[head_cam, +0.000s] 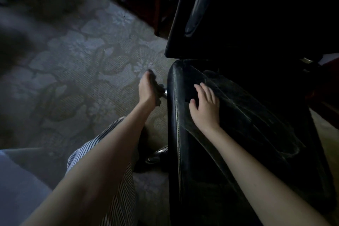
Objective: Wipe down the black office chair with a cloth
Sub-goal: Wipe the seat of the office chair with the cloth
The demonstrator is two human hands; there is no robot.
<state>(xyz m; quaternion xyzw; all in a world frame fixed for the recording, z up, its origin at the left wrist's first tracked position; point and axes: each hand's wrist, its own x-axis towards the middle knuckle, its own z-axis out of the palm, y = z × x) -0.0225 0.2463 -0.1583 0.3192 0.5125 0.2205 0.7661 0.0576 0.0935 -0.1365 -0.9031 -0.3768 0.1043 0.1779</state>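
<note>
Right hand [205, 108] lies flat, fingers spread, on the black chair [247, 143]; left hand [146, 90] grips a cloth [158, 91] beside it. I see a chrome leg [156, 156] beneath.

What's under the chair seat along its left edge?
A chrome base leg pokes out below the seat, over patterned carpet. The rest of the base is covered by the seat.

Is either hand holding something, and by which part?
Left hand grips a bunched dark cloth; which part is unclear. Right hand rests flat on the chair seat.
</note>
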